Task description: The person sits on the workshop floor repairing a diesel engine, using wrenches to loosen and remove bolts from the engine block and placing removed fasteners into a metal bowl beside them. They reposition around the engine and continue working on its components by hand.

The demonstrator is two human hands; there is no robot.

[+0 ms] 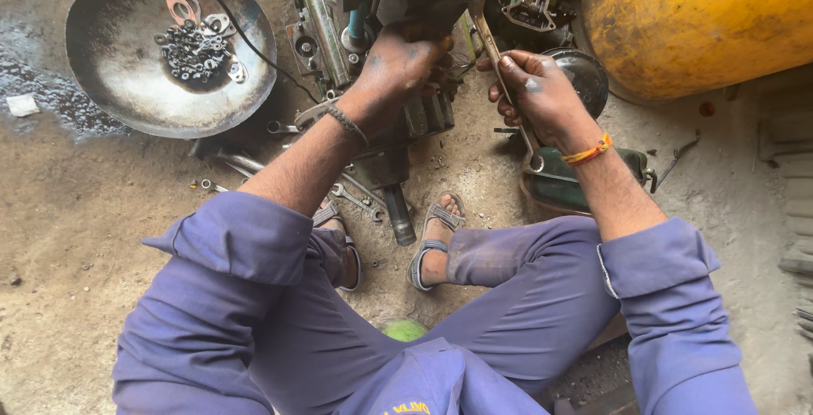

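You sit on bare dirt floor [76, 212] — dusty, oil-stained, gritty. Dark wet patch [51, 97] at your upper left, white scrap [22, 105] lying on it. Big yellow drum [703, 17] at upper right. Stacked grey slabs [792, 212] along right edge — soft daylight, faint shadows.

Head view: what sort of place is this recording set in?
Probably a mechanic's workshop floor: a greasy engine block on bare ground, a spanner in the right hand, and a metal pan of loose nuts.
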